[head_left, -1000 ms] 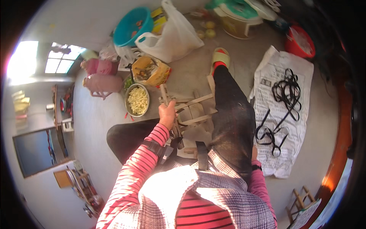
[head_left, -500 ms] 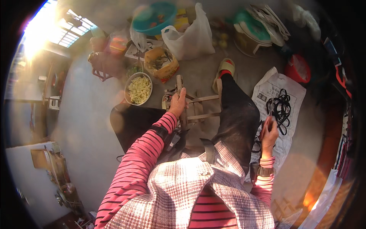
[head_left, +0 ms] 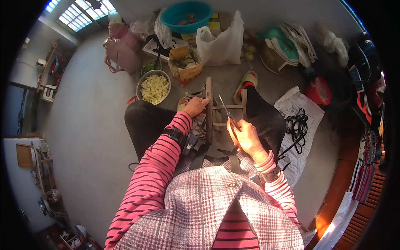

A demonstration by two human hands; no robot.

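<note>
On the grey floor (head_left: 83,125) we sit among bags and bowls. Our left hand (head_left: 196,106) wraps the wooden frame (head_left: 210,110) between our knees; our right hand (head_left: 246,135), at its 4 o'clock, pinches a knife (head_left: 225,109) whose blade crosses the frame. We judge the blade could slip toward the left fingers. The food bowl (head_left: 154,86) sits at 10 o'clock.

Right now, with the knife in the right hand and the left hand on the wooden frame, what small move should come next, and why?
Probably lower the blade tip onto the wooden frame. The right hand holds the knife angled over the frame's crossbar, and the left hand already grips the frame's left upright, steadying it. I cannot tell whether the blade touches the wood.
</note>
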